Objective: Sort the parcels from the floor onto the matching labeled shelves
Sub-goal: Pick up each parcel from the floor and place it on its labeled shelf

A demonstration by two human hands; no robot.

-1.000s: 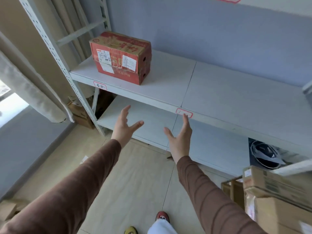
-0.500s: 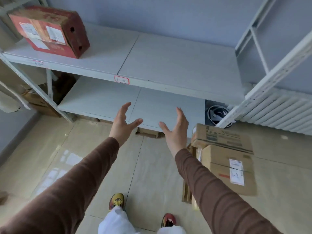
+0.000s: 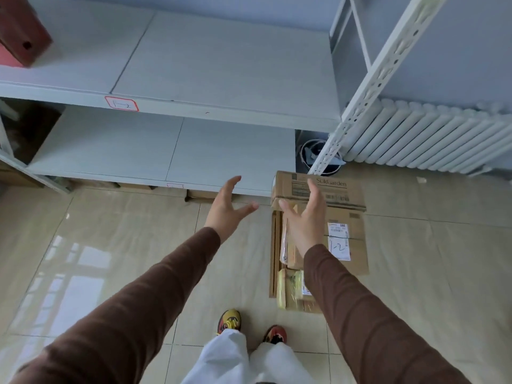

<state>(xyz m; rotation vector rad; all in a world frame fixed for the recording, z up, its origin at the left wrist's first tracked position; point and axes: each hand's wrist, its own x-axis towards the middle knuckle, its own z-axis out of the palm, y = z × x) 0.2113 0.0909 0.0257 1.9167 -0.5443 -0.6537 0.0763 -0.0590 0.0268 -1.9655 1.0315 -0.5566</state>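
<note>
Since the view has swung right from the red box [image 3: 19, 37], the shelf label [image 3: 121, 103] reading 1-2 and the parcels now show. The left hand [image 3: 225, 210] and right hand [image 3: 306, 217] hang spread, holding nothing, above the stacked parcel marked 1-2 [image 3: 345, 245] on the floor; a shelf post [image 3: 368, 79] stands close.

Single head cam, wide-angle, looks steeply down and forward from standing height: floor [image 3: 116, 245] and feet below, shelves [image 3: 221, 65] close ahead.
</note>
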